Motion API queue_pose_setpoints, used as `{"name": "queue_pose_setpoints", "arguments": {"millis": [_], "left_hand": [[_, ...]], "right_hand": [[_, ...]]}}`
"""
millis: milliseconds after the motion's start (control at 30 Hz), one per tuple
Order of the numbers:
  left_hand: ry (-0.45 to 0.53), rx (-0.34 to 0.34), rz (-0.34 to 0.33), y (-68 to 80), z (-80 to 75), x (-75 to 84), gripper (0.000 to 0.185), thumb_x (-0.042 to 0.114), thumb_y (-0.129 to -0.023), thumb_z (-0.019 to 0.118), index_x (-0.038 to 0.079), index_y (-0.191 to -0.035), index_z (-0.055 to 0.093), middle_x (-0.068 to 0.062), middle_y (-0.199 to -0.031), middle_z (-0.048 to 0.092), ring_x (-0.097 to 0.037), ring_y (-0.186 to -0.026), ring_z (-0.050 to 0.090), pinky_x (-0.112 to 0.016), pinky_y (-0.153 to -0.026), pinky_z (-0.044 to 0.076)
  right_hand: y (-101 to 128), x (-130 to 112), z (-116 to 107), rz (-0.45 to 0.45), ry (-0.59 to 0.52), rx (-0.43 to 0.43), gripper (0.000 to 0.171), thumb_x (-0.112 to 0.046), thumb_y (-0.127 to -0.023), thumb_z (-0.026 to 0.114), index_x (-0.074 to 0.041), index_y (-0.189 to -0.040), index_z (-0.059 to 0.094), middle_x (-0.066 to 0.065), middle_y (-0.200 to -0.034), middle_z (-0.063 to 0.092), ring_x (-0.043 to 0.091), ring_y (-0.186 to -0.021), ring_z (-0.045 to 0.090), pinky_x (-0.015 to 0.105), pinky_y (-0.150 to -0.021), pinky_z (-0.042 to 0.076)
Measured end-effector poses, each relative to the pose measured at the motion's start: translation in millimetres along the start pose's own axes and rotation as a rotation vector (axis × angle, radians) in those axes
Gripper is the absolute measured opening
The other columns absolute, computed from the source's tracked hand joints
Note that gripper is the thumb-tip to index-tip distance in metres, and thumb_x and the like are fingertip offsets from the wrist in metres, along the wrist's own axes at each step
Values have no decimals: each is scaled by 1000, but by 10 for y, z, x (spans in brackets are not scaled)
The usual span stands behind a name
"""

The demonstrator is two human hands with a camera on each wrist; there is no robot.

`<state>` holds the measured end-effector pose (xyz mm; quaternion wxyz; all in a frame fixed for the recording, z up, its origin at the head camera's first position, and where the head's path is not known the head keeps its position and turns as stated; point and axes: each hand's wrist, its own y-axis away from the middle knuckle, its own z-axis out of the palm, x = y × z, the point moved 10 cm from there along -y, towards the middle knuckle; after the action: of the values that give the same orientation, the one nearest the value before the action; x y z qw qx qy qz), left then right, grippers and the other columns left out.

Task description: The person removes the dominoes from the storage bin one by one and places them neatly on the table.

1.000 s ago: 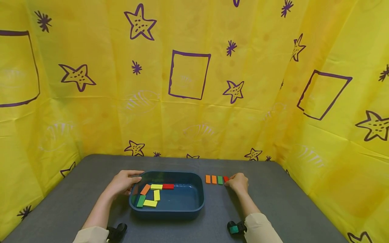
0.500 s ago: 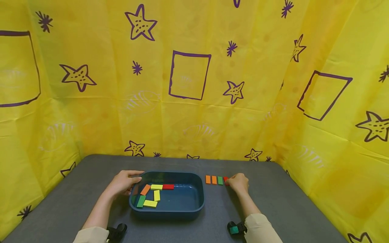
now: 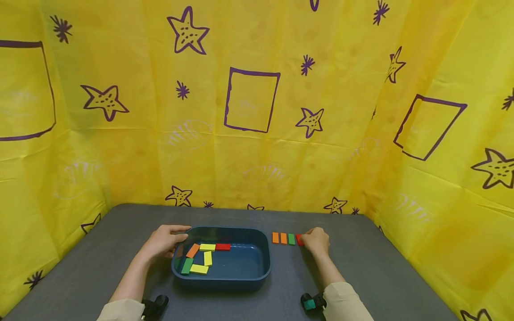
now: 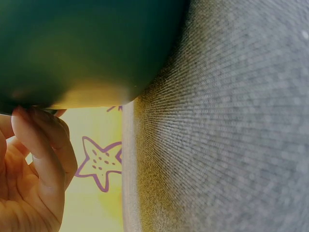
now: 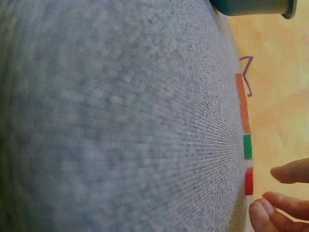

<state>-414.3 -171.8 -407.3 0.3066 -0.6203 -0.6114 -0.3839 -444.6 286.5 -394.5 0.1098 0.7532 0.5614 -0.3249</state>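
Observation:
At the left end of a dark blue plastic bin (image 3: 222, 282), my left hand (image 3: 164, 240) grips the rim by its far corner. Its curled fingers (image 4: 46, 140) meet the rim in the left wrist view. Right of the bin, my right hand (image 3: 316, 240) is at the red block (image 3: 299, 240), the last in a short row. The right wrist view shows thumb and fingers parted, with a gap beside the red block (image 5: 249, 181). Left of it in the row are a green block (image 3: 291, 239) and two orange blocks, one (image 3: 283, 238) beside the green.
Inside the bin lie several flat domino-like blocks: a red one (image 3: 222, 247), an orange one (image 3: 192, 250), a green one (image 3: 187, 266) and yellow ones, including one (image 3: 207, 258) near the middle. A yellow patterned curtain (image 3: 257, 169) encloses the grey table (image 3: 361, 258).
My right fingers have drawn slightly right, uncovering more of the red block, which stays in the row. My left hand and the bin have not moved.

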Motion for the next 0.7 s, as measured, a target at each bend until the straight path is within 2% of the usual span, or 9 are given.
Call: {"name": "queue_pose_setpoints", "arguments": {"millis": [233, 400, 567, 633, 700], "left_hand": [[-5, 4, -7, 4, -4, -1, 46, 19, -98, 57, 3, -141, 53, 3, -55, 34, -12, -47, 34, -24, -49, 42], [1, 6, -11, 10, -9, -1, 46, 19, -98, 57, 4, -141, 53, 3, -55, 33, -12, -47, 33, -25, -49, 41], [-7, 7, -13, 13, -9, 2, 46, 19, -98, 57, 4, -141, 53, 3, -55, 32, -12, -47, 33, -24, -49, 41], [-11, 8, -16, 12, -8, 0, 46, 19, -98, 57, 4, -141, 54, 2, -55, 33, -12, -47, 34, -24, -50, 42], [-11, 8, -17, 9, -7, -4, 46, 19, -98, 57, 4, -141, 54, 2, -55, 33, -12, -47, 34, -24, -49, 42]], "right_hand": [[-21, -130, -51, -19, -27, -14, 24, -17, -76, 66, -2, -91, 77, 19, -102, 75, 43, -101, 66, 52, -82, 53], [-19, -270, -57, -40, -62, -42, 23, -18, -76, 68, -4, -91, 78, 16, -100, 76, 38, -97, 68, 48, -80, 55], [12, -452, -10, -79, -83, -75, 24, -20, -79, 72, -4, -96, 79, 15, -100, 76, 40, -102, 66, 49, -87, 54], [27, -519, 22, -94, -98, -78, 23, -19, -80, 73, -4, -96, 79, 14, -99, 76, 38, -101, 67, 47, -87, 54], [51, -575, 64, -99, -128, -87, 23, -20, -81, 73, -4, -97, 79, 14, -97, 77, 33, -94, 68, 44, -82, 56]]}}
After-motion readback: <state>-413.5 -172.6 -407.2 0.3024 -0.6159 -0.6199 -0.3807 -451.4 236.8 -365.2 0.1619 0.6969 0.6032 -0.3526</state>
